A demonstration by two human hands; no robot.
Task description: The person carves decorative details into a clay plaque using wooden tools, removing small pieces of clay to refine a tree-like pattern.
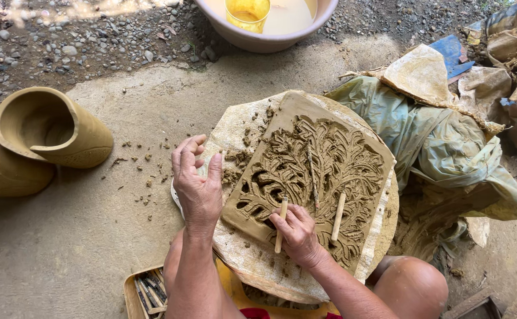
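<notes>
A square slab of wet clay (288,115) carved with a leafy tree relief lies on a round cloth-covered board (235,127). My right hand (297,233) grips a thin wooden carving tool (281,221) with its tip at the slab's lower left cut-outs. My left hand (198,177) rests with spread fingers on the board just left of the slab, holding nothing. Two more wooden tools, one short (338,215) and one long and thin (311,174), lie on the relief.
Two unfired clay pots (51,127) lie at the left on the concrete. A basin of cloudy water with a yellow cup (248,13) stands at the top. Crumpled plastic sheets (447,142) are piled at right. A tray of tools (146,292) sits by my knee.
</notes>
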